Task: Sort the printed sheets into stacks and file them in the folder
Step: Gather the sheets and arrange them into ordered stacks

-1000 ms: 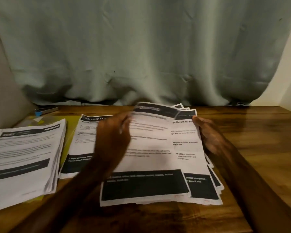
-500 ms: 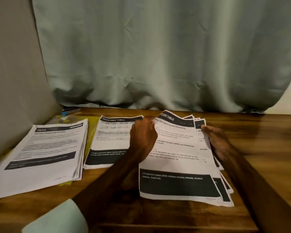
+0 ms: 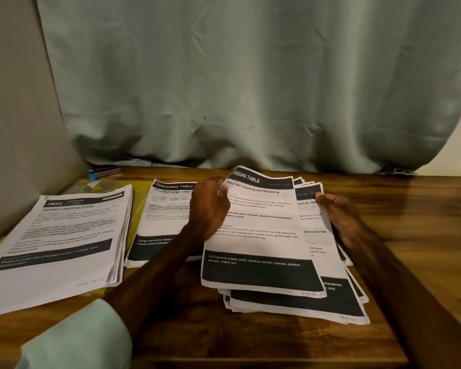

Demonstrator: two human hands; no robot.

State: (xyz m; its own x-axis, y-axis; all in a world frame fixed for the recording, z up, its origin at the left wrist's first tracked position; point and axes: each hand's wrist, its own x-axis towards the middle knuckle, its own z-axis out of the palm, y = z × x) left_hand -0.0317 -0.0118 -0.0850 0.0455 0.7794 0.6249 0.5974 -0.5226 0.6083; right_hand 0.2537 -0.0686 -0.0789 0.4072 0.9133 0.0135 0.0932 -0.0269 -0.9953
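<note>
Top sheet: white page headed "DRESSING TABLE", subtitle "Lipstick Tube Cleaning and Resetting", with a black band of white text along its near edge. Its far end is lifted and curled.
Loose pile: fanned sheets under the top sheet, at about 4 o'clock on the table, showing the same black bands.
Left hand: fingers curled round the top sheet's left edge, gripping it.
Right hand: against the pile's right edge with the thumb tip on paper. It is blurred, so I cannot tell if it grips.
Middle stack: lies flat at 10 o'clock of the pile, also headed "DRESSING TABLE".
Left stack: thick, at 9 o'clock, headed "2652".
Folder: yellow-green, showing beneath and between these two stacks.
Stapler: blue, at 11 o'clock by the curtain.
</note>
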